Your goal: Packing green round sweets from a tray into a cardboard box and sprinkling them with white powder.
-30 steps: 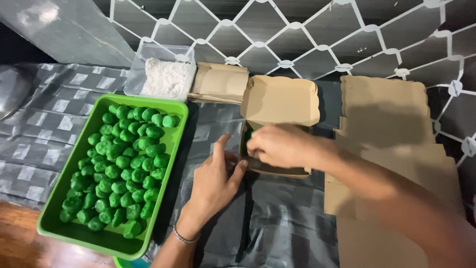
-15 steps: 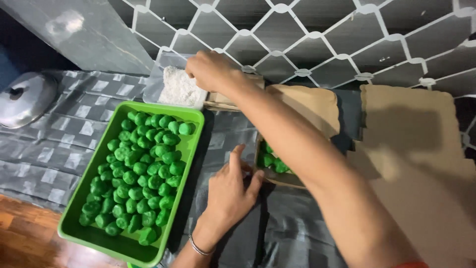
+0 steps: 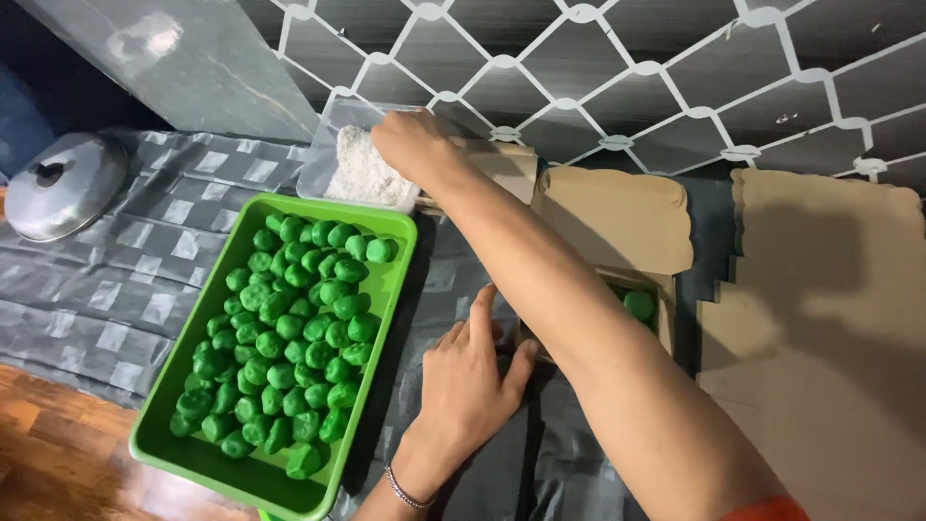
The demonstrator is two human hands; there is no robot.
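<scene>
My right hand (image 3: 417, 145) reaches far across to a clear plastic container (image 3: 333, 145) of white shredded flakes (image 3: 365, 176) at the back, fingers curled at its right edge; whether it grips flakes I cannot tell. My left hand (image 3: 473, 381) rests flat on the grey checked cloth, its fingers apart and touching the left side of a small open cardboard box (image 3: 666, 314). A green ball (image 3: 639, 305) shows inside that box, mostly hidden by my right forearm. A green tray (image 3: 395, 260) to the left holds several green balls (image 3: 294, 338).
A metal pot lid (image 3: 63, 183) lies at the far left on the cloth. Flat cardboard box blanks (image 3: 830, 318) are stacked at the right, and another folded box (image 3: 502, 162) stands behind the container. Wooden floor shows at the lower left.
My right hand has left the cardboard box and moved up and left to the container of white flakes. My left hand stays by the box.
</scene>
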